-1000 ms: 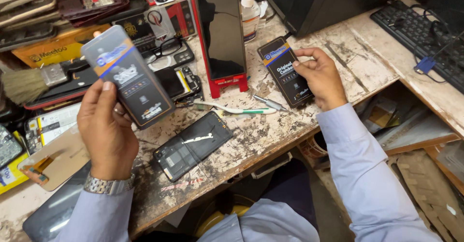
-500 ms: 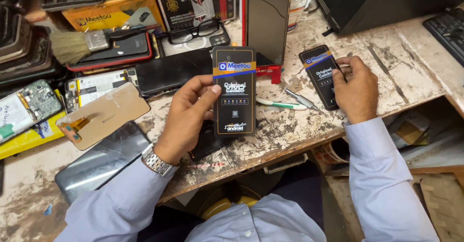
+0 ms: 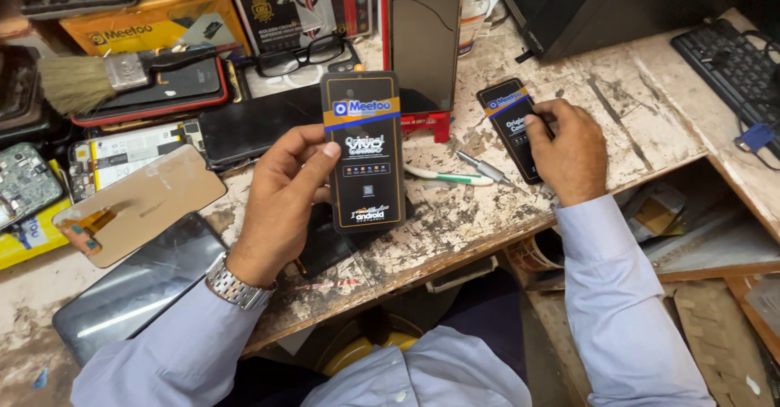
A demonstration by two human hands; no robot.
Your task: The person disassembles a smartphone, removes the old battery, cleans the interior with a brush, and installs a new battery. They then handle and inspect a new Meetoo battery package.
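Left of centre in the frame, the left hand (image 3: 280, 204) is gripping a flat black phone-part pack (image 3: 362, 151) upright, thumb along its left edge, fingers hidden behind it. Keeping the printed face square to the eyes is making comparison easier. Right of centre, the right hand (image 3: 569, 149) is pressing closed fingers on a smaller black pack (image 3: 510, 124) lying on the worn workbench (image 3: 642, 114); its lower half is covered.

The person wore a pale blue long-sleeved shirt, its buttoned front showing at six o'clock and its cuffs closed at both wrists, with a silver metal-link wristwatch (image 3: 237, 283) at the left hand (image 3: 284, 204), while the right hand (image 3: 573, 151) was bare of jewellery.
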